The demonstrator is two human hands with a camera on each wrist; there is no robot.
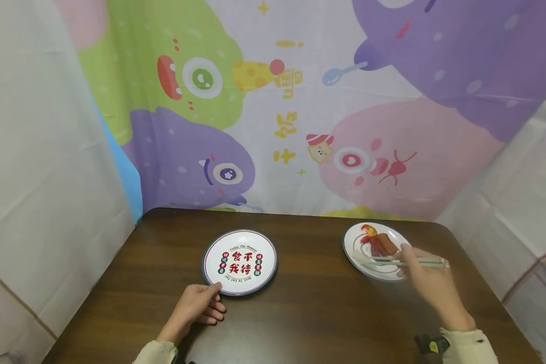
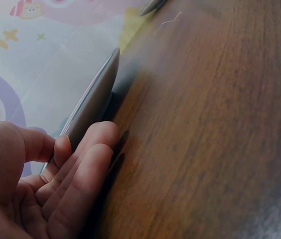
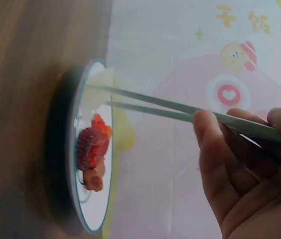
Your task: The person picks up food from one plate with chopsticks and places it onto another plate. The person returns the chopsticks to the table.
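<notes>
In the head view, my left hand (image 1: 200,305) pinches the near rim of a round white plate (image 1: 241,244) with red Chinese characters. In the left wrist view that plate (image 2: 93,97) is seen edge-on, tilted, with fingers curled at its rim. My right hand (image 1: 429,283) holds a pair of chopsticks (image 3: 244,125) over a second white plate (image 1: 402,237) at the right. Their tips are at a pale, flat piece (image 3: 93,103); I cannot tell whether they grip it. Beside it lie brown and dark-red meat-like pieces (image 1: 384,244) and a red-orange piece (image 1: 368,231).
Both plates are on a dark brown wooden table (image 1: 309,303). Behind it hangs a cloth (image 1: 282,187) printed with cartoon monsters. Pale sheets (image 1: 36,151) enclose the left and right sides. Bare wood separates the two plates.
</notes>
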